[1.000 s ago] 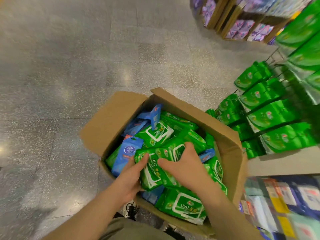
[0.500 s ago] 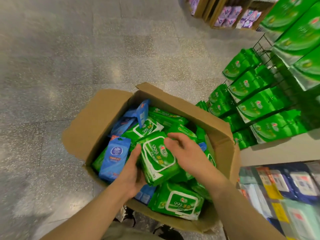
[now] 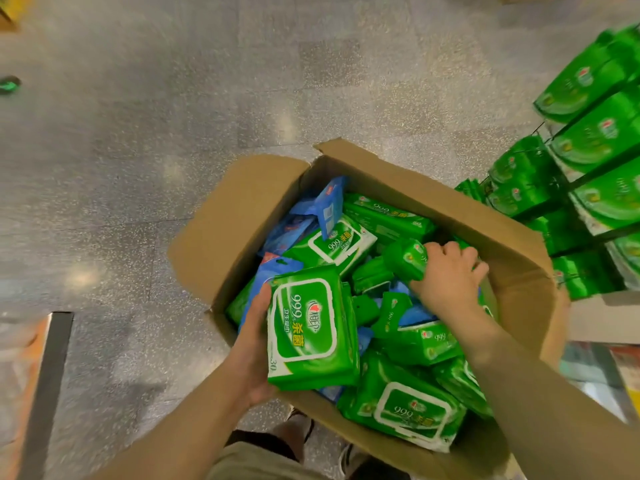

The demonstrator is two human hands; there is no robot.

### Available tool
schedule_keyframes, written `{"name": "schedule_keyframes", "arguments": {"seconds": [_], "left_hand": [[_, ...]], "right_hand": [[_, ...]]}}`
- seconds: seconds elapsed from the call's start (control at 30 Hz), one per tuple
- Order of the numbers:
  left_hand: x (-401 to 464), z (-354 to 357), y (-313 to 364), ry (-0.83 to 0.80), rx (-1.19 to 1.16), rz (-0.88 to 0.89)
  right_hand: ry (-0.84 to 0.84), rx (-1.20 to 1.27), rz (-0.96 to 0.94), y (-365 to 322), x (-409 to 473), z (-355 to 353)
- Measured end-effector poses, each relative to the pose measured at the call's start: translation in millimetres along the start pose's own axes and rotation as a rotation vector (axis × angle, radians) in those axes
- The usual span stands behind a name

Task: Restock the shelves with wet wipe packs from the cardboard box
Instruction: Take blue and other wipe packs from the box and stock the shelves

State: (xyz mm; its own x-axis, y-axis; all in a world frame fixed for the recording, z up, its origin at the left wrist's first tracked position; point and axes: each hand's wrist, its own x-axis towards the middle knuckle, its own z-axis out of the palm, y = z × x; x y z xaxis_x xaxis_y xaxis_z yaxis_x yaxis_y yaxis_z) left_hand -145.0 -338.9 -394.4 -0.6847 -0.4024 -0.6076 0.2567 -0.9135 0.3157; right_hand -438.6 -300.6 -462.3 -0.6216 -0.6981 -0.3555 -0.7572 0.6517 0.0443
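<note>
Floor (image 3: 138,168), left half of frame: polished speckled stone, glossy with lamp glare.

Left hand (image 3: 254,344), lower centre: cups the near edge of a large green wet wipe pack (image 3: 310,327), thumb along its left side, the pack lifted over the box's near left corner. Soft plastic film, pillow-shaped, white-outlined flap on its face.

Cardboard box (image 3: 485,216), centre: brown corrugated board, flaps splayed open, heaped with green packs and smaller blue sachets (image 3: 329,206), all loose and overlapping.

Right hand (image 3: 450,271), right of centre: fingers curled around a second green pack (image 3: 407,258) among the heap near the box's far right wall.

Shelves (image 3: 602,140), right edge: wire racks, rows of matching green packs.

Handling note: film is slippery and yielding; grip each pack across its width, lift clear of neighbours, keep faces aligned for shelving.
</note>
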Motion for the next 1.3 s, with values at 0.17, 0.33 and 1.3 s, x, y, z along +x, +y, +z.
{"name": "schedule_keyframes", "arguments": {"seconds": [0.17,0.33,1.3], "left_hand": [[-11,1,-2,0.093,0.013,-0.001],[-12,20,-8,0.17,0.009,-0.058],[14,85,13,0.022,0.201,0.007]], "right_hand": [[0.275,0.269,-0.228,-7,-53,-26],[0.545,0.755,-0.548,-12,-125,-85],[-0.035,0.463,0.059,102,-148,-9]]}}
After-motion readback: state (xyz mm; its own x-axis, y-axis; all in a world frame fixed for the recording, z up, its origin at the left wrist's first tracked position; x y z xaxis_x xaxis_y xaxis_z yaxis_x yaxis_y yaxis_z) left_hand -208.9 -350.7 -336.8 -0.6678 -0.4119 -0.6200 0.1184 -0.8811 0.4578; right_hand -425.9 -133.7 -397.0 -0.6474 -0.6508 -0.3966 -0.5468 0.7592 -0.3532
